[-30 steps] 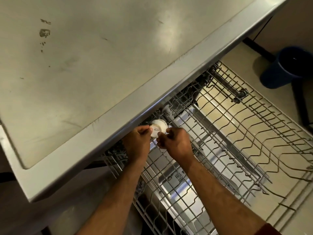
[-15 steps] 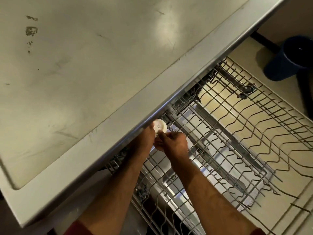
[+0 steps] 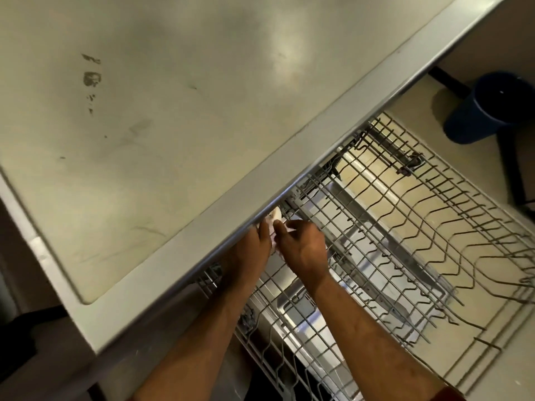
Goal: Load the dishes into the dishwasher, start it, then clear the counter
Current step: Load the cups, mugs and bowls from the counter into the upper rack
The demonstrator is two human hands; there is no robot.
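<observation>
The pulled-out grey wire dishwasher rack [image 3: 390,241] serves as the landmark here: it juts out from under the front edge of the pale, scuffed stainless-steel countertop [image 3: 173,111], and through its wires the shiny steel inner face of the lowered dishwasher door [image 3: 301,311] shows below. Both bare forearms reach up over the near end of the rack to its back corner, right where the rack meets the countertop's lip. There the left hand [image 3: 252,250] and the right hand [image 3: 301,244] are close together around a small white round object [image 3: 275,217], which sits at the rack's back edge and is partly tucked under the countertop lip. The left hand's fingers are curled up against the white object from the countertop side, though much of that hand is hidden by the lip. The right hand's fingers are bent and gathered, with fingertips pinching at the white piece from the rack side. What exactly the white item is cannot be made out. Beyond the far corner of the rack, on the light floor, stands a dark blue round plastic bin [image 3: 489,108]. The rack's tines hold no dishes in the visible part.
</observation>
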